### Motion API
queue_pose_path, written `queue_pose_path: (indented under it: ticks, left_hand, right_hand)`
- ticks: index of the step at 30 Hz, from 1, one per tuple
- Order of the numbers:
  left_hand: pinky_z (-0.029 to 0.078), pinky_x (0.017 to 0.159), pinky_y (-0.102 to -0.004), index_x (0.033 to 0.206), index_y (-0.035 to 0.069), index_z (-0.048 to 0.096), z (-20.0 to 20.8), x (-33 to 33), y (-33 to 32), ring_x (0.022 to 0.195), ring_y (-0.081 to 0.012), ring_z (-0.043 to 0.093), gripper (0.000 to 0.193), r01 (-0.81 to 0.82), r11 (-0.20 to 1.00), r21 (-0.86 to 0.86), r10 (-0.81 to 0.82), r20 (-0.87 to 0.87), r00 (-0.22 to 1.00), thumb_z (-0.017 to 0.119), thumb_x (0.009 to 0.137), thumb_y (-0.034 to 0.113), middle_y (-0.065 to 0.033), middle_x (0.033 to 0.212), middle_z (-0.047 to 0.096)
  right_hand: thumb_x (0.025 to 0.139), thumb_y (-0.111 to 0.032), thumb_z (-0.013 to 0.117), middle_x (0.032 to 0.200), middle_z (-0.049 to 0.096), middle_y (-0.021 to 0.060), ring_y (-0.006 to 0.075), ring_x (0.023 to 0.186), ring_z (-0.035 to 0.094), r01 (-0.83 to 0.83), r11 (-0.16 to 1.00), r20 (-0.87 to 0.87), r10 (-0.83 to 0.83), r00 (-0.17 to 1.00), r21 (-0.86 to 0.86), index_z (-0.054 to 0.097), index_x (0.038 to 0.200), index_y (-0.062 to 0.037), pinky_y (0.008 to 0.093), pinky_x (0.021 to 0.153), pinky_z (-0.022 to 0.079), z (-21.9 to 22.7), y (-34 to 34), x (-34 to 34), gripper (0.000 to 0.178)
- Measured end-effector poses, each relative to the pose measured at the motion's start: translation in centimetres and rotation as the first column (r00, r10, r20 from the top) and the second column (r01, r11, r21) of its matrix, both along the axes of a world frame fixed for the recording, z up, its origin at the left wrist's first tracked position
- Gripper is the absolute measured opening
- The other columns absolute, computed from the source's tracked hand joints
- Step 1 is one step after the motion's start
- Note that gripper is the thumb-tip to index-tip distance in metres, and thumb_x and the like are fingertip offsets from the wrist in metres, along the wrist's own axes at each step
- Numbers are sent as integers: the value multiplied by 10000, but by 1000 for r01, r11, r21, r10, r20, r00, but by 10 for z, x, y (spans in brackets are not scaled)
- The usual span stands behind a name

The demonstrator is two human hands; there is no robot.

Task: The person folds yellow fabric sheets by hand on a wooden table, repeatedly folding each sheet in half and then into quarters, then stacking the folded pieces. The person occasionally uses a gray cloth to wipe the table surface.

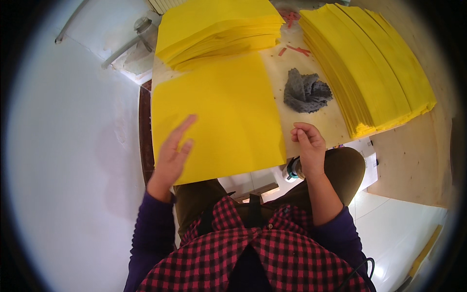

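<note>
A flat yellow sheet (228, 117) of thin, fabric-like material lies in front of me, its near edge along the table's front. My left hand (171, 158) is over its left part with the fingers stretched out, holding nothing; whether it touches the sheet I cannot tell. Just off the sheet's right edge is my right hand (311, 146), its fingers curled in and the thumb pressed against them. Anything inside that pinch is hidden. Beyond the right hand a crumpled dark grey cloth (306, 91) rests on the table.
A thick stack of yellow sheets (219, 29) stands at the back. Folded yellow stacks (365, 68) fill the right side of the pale wooden table (287, 117). Small red strips (297, 49) lie between them. A white wall (73, 146) closes the left; a bottle-like container (292, 169) is below the table edge.
</note>
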State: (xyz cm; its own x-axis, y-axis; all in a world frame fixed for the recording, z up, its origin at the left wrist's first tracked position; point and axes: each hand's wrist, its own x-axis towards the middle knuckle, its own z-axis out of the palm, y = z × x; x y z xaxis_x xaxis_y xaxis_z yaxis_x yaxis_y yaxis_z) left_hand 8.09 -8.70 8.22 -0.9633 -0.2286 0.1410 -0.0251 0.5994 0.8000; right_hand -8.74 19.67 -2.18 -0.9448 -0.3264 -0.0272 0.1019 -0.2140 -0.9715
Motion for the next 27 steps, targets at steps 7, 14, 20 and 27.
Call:
queue_pose_path:
  ticks: [7, 14, 20, 27]
  left_hand:
    - [228, 1159, -410, 1407, 42, 441, -18, -57, 72, 1392, -339, 343, 454, 295, 949, -114, -292, 45, 955, 483, 968, 151, -178, 1468, 412]
    - [205, 1168, -429, 1411, 50, 427, -57, -75, 85, 1406, -356, 307, 472, 297, 928, -226, -278, 109, 954, 501, 957, 156, -177, 1498, 365]
    - [205, 1171, -438, 1414, 58, 419, -72, -74, 81, 1408, -335, 303, 515, 314, 867, -388, -284, 132, 950, 532, 942, 232, -177, 1497, 361]
    - [208, 1170, -439, 1413, 62, 425, -72, -73, 81, 1407, -337, 307, 521, 321, 857, -404, -301, 114, 947, 536, 941, 253, -174, 1499, 362]
  right_hand:
    - [960, -59, 552, 866, 633, 9, 69, 794, 563, -36, 999, -5, 35, 999, -41, 644, 1090, -18, 212, 747, 466, 1, 6, 1, 164]
    - [968, -81, 547, 828, 614, 5, 69, 762, 559, -29, 999, 7, 29, 1000, -35, 644, 1079, -15, 211, 705, 463, 5, 17, 2, 161]
    - [974, -115, 553, 788, 606, 1, 62, 718, 533, -35, 997, 27, 37, 999, -70, 645, 1055, -17, 205, 668, 446, 8, 20, -1, 157]
    - [979, -129, 547, 762, 590, -4, 63, 684, 500, -18, 999, 55, 19, 998, -32, 652, 1036, -21, 197, 645, 421, 10, 18, 1, 161]
